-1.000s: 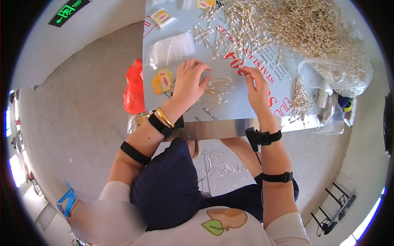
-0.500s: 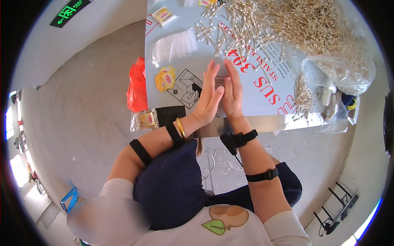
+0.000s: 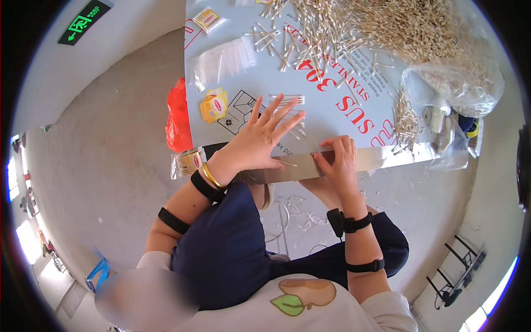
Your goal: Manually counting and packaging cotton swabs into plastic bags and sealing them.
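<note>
My left hand [image 3: 257, 138] is open, palm down with fingers spread, over the near edge of the table. Beyond its fingertips lies a small row of cotton swabs [image 3: 296, 100], partly covered by the fingers. Beside its thumb a single swab [image 3: 289, 164] lies on the metal edge. At the table edge, to the right, my right hand [image 3: 340, 160] has its fingers curled, with thumb and forefinger closed at the end of a slanting cotton swab [image 3: 310, 143]. Yellow printed cards [image 3: 213, 105] lie left of my left hand.
A large heap of swabs [image 3: 409, 27] covers the back right, beside a clear plastic bag [image 3: 431, 83]. Clear empty bags [image 3: 224, 61] and a filled packet [image 3: 210, 20] lie at left. Another packet [image 3: 191, 160] sits at the near left corner, near a red bag [image 3: 178, 119].
My hands have parted from around a bundle of swabs. The left has turned palm down and spread; the right has drawn back to the table edge. The swab row now lies on the table.
</note>
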`<state>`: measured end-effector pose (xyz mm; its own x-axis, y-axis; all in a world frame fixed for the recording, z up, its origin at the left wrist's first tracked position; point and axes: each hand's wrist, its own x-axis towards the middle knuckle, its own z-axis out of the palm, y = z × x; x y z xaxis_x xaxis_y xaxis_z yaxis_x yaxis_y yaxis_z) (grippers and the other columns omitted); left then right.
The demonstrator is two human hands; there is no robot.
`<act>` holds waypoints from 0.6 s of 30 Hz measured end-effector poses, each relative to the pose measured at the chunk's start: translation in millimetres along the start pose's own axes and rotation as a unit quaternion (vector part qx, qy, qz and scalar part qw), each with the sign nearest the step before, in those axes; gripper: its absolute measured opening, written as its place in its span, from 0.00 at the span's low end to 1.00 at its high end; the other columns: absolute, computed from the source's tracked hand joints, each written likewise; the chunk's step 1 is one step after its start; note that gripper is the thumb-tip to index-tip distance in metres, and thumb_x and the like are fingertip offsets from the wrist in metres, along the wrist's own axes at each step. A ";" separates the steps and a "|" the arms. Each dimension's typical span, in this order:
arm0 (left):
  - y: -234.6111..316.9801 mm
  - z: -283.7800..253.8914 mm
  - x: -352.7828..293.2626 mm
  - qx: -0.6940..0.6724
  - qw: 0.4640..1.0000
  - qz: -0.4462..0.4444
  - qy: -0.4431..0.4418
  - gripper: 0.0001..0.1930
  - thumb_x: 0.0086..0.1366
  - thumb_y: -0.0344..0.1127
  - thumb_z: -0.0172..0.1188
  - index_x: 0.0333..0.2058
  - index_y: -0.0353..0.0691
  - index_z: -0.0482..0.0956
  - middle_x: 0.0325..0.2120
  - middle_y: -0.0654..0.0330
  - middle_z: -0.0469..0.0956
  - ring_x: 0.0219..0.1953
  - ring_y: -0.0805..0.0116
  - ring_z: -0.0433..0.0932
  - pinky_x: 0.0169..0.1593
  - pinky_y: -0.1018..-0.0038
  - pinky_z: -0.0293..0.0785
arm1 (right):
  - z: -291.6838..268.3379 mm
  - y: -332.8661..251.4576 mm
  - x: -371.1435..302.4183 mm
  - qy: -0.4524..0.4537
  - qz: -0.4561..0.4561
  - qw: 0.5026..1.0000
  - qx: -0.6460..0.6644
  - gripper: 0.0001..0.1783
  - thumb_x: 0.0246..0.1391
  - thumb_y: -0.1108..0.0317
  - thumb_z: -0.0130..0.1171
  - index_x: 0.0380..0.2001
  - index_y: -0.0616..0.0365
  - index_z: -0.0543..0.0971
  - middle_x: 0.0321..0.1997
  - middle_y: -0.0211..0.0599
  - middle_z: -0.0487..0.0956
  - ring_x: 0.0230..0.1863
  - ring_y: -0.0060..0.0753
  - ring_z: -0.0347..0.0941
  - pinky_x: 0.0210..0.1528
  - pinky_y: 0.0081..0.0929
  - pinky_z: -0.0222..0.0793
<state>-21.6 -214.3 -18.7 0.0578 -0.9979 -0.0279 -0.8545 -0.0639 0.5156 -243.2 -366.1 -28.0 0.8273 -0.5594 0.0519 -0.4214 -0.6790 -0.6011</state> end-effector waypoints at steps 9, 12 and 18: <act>-18.5 11.5 17.4 -0.037 0.989 -0.044 0.138 0.60 0.52 0.43 0.79 0.76 0.48 0.47 0.76 0.50 0.48 0.78 0.44 0.45 0.78 0.45 0.42 | -7.0 7.0 -2.4 0.010 0.013 0.999 0.029 0.06 0.50 0.70 0.68 0.32 0.53 0.80 0.34 0.32 0.74 0.41 0.41 0.72 0.47 0.39 0.64; -18.3 7.9 24.1 -0.079 0.984 -0.045 0.153 0.53 0.58 0.39 0.73 0.76 0.44 0.49 0.76 0.49 0.50 0.78 0.44 0.46 0.78 0.46 0.42 | 8.5 -6.9 4.3 -0.046 -0.071 0.996 0.034 0.07 0.51 0.69 0.68 0.33 0.51 0.80 0.34 0.32 0.74 0.41 0.41 0.71 0.47 0.39 0.64; -17.1 18.8 14.4 -0.098 0.975 -0.047 0.192 0.39 0.63 0.27 0.61 0.72 0.38 0.57 0.71 0.46 0.60 0.76 0.44 0.53 0.76 0.51 0.50 | 23.1 -33.6 54.3 0.005 -0.057 0.995 0.076 0.10 0.51 0.70 0.69 0.36 0.51 0.80 0.37 0.33 0.73 0.43 0.42 0.69 0.47 0.39 0.63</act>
<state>-15.8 -227.7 -44.0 0.3527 -0.9095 0.2200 -0.7227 -0.1154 0.6815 -175.5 -362.7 -23.4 0.8624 -0.4878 0.1352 -0.2622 -0.6590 -0.7050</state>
